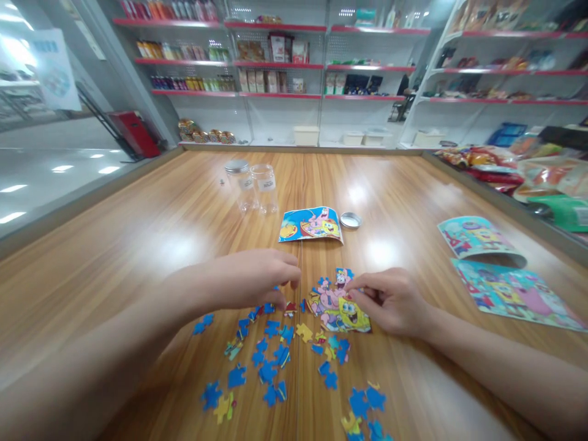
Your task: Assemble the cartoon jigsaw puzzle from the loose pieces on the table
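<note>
A partly joined jigsaw puzzle point(331, 303) with a yellow sponge character and a pink figure lies on the wooden table in front of me. My right hand point(392, 300) is at its right side, thumb and forefinger pinched on a puzzle piece at its upper right edge. The fingertips cover most of that piece. Left of the puzzle, my left hand point(264, 278) hovers palm down with curved fingers and thumb apart, nothing visible between them. Below it are loose blue puzzle pieces point(267, 370). Yellow pieces point(304, 332) lie nearer the joined part.
Beyond the puzzle lie a picture card point(311, 225) and a metal lid point(351, 220). A lidded clear jar point(242, 190) stands beside an open jar point(265, 191). Two more picture sheets point(519, 291) are at right. Stocked shelves point(275, 63) rise behind the table.
</note>
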Available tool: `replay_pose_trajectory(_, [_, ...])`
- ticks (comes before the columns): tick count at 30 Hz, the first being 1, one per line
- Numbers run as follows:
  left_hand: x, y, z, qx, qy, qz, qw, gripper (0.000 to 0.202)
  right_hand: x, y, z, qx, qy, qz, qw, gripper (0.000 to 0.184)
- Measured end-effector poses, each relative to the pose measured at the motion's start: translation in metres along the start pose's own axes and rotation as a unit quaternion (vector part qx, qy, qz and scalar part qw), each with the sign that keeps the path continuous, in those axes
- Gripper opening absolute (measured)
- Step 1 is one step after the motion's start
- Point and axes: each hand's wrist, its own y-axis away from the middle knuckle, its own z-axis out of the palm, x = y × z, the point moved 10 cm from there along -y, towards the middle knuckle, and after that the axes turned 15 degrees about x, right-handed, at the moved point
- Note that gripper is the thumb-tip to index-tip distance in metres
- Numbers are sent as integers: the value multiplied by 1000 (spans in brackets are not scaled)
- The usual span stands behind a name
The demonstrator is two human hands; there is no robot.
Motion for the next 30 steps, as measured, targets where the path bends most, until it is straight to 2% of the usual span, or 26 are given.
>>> replay_pose_trajectory(4, [-1, -1, 17, -32, -5, -8, 999, 5, -2, 1, 5, -25, -5, -9, 1000, 17])
replay_pose_trajectory(6, [-2, -1, 19, -31, 4, -13, 999, 3, -6, 3, 12, -57, -1, -37, 998, 19])
replay_pose_trajectory(9, [-1, -2, 19, -13, 17, 5, 1000, 10, -7, 5, 19, -82, 24, -62, 994, 20])
replay_pose_trajectory(13, [-3, -3, 15, 6, 2, 8, 1000, 17, -2, 5, 17, -69, 49, -58, 995, 21])
replay_pose_trajectory(17, [-4, -3, 13, -6, -29, -24, 999, 6, -2, 5, 15, -60, 49, -60, 995, 22])
replay_pose_trajectory(20, [-3, -2, 20, -33, -32, -45, 998, 23, -3, 4, 13, -48, 51, -58, 996, 21])
replay_pose_trajectory(24, [-4, -2, 27, -38, -14, -52, 998, 17, -3, 4, 13, -43, 46, -57, 996, 22])
replay_pose_trajectory(30, [-1, -1, 27, -39, -2, -42, 998, 13, -2, 4, 10, -31, 43, -62, 997, 21])
